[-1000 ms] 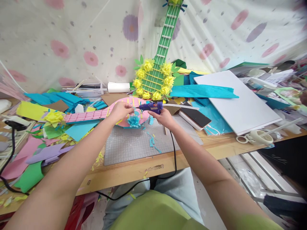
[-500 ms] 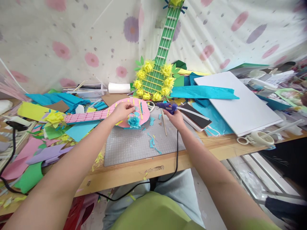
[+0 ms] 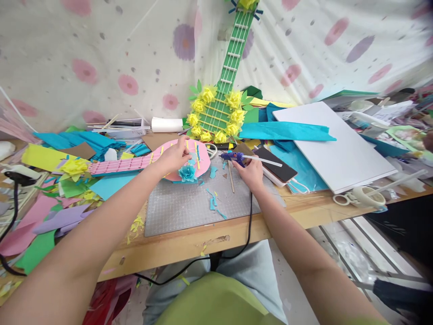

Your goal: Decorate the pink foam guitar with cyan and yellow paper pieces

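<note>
My left hand is over the body of a pink paper guitar, its fingers pinched together at a small light-blue paper piece. Just below those fingertips, a blue paper flower sits on the guitar's edge. The guitar's long pink neck points left and ends at a yellow paper flower. In my right hand is a purple hot glue gun, its nozzle facing left toward the guitar. A white glue stick juts from its back, and a black cord hangs below.
A grey cutting mat carries blue scraps and a thin wooden stick. Behind stands a green guitar ringed with yellow flowers. A black phone, white board and tape roll lie rightward; coloured paper heaps leftward.
The glue gun has turned and dropped slightly, with its nozzle shifted left and its glue stick more level. My left hand stays over the guitar body, its fingers pointing a little lower.
</note>
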{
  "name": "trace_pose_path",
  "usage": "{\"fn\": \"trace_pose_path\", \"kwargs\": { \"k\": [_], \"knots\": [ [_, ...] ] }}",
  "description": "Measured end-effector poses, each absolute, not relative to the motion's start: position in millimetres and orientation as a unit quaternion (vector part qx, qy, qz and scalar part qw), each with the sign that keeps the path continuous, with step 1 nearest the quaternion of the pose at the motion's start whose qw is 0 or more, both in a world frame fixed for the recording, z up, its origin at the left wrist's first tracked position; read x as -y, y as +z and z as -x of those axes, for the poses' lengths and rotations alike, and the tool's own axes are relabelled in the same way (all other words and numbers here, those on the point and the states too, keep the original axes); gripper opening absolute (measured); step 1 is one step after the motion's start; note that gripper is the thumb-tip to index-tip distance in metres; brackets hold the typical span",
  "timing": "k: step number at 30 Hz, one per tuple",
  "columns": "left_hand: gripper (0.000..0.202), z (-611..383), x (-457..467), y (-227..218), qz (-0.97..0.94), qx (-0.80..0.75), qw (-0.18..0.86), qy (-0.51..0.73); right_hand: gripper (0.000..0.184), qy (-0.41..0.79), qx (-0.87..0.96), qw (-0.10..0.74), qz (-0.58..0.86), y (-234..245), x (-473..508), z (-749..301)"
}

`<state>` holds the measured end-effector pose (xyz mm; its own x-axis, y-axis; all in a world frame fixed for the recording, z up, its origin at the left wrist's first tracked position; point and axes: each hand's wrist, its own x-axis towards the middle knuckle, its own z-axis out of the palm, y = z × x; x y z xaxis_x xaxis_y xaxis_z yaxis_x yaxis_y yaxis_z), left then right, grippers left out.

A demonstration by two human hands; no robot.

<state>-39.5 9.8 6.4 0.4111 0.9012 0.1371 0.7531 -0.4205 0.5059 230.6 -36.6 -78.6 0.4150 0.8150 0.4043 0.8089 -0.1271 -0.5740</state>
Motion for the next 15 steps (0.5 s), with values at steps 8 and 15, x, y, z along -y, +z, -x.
{"fn": "trace_pose_path", "kwargs": {
  "k": [8, 15],
  "knots": [
    [0.08, 17, 1, 27, -0.873, -0.473, 0.094, 0.072, 0.022, 0.22, 0.656, 0.44, 0.573, -35, 56, -180],
    [0.075, 3, 5, 33, -0.887, -0.458, 0.061, 0.006, 0.035, 0.258, 0.722, 0.359, 0.532, -6, 31, -145]
  ]
}}
